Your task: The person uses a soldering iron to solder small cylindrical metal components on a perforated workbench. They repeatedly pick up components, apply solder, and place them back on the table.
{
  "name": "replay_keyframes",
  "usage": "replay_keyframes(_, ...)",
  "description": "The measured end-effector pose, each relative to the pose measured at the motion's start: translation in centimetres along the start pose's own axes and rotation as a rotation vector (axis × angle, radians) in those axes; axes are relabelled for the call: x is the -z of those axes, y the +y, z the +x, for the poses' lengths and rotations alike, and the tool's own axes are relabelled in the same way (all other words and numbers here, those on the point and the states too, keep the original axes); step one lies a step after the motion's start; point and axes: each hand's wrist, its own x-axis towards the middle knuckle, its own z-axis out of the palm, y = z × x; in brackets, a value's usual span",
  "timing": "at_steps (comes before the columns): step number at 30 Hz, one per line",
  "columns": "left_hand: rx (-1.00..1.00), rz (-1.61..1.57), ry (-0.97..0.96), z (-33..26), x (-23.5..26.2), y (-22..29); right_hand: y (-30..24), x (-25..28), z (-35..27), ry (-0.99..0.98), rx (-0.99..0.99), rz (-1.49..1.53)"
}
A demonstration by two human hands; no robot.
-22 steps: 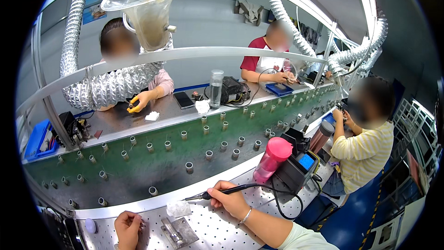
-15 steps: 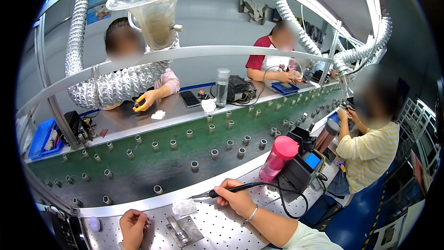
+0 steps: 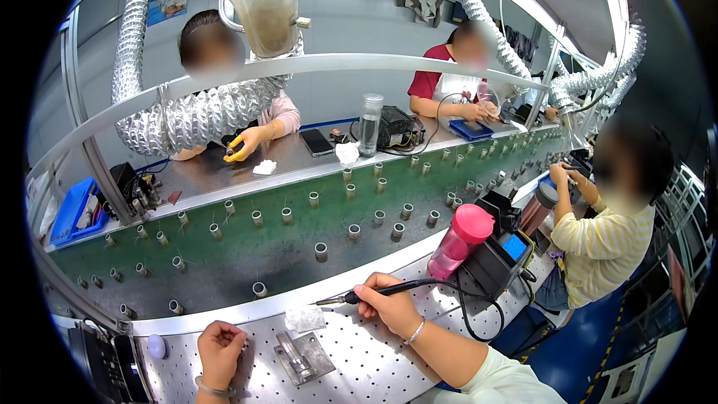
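My right hand (image 3: 389, 305) grips a soldering iron (image 3: 349, 298) like a pen, its metal tip pointing left, at the edge of a crumpled white tissue (image 3: 305, 319). A black cable runs from its handle. My left hand (image 3: 219, 352) is closed, thumb against curled fingers, low on the left; whatever they hold, if anything, is hidden. Between the hands, a flat metal fixture (image 3: 320, 356) with a small cylinder lying on it rests on the perforated metal worktop (image 3: 258, 374).
A pink bottle (image 3: 458, 243) stands beside a black soldering station (image 3: 497, 258) at right. Beyond the worktop's rim, a green conveyor (image 3: 224, 254) carries several small metal cylinders. Co-workers sit across and at right, one holding a yellow-handled tool (image 3: 236, 146). A purple knob (image 3: 156, 346) lies left.
The whole view has shifted slightly, so everything appears higher and a little to the right. My left hand has turned slightly, showing more thumb. The soldering iron stays by the tissue.
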Motion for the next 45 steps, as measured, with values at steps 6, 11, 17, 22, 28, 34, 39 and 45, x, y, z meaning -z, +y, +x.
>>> replay_keyframes(6,-0.016,0.005,0.007,-0.04,0.08,-0.02,-0.17,-0.06,-0.04,-0.006,-0.011,-0.002)
replay_keyframes(11,-0.021,-0.046,0.012,-0.01,-0.29,0.06,-0.40,-0.11,-0.23,0.004,-0.010,0.002)
replay_keyframes(17,-0.033,-0.007,-0.004,0.00,0.42,-0.47,-0.33,-0.15,-0.14,-0.021,-0.028,-0.002)
replay_keyframes(22,-0.017,-0.017,-0.004,-0.11,-0.21,-0.06,-0.16,-0.07,-0.31,0.000,-0.026,-0.007)
replay_keyframes(28,-0.012,-0.021,0.005,-0.10,0.08,-0.20,-0.28,-0.26,-0.01,-0.008,-0.025,0.007)
replay_keyframes(34,-0.012,-0.015,-0.005,0.15,0.31,-0.80,-0.25,-0.24,-0.28,-0.015,-0.020,0.008)
replay_keyframes(39,-0.011,-0.006,0.013,0.00,-0.02,-0.47,-0.32,-0.20,-0.28,-0.006,-0.032,-0.009)
replay_keyframes(45,-0.014,0.001,0.012,0.15,0.03,-0.58,-0.15,-0.10,-0.21,-0.006,-0.022,-0.001)
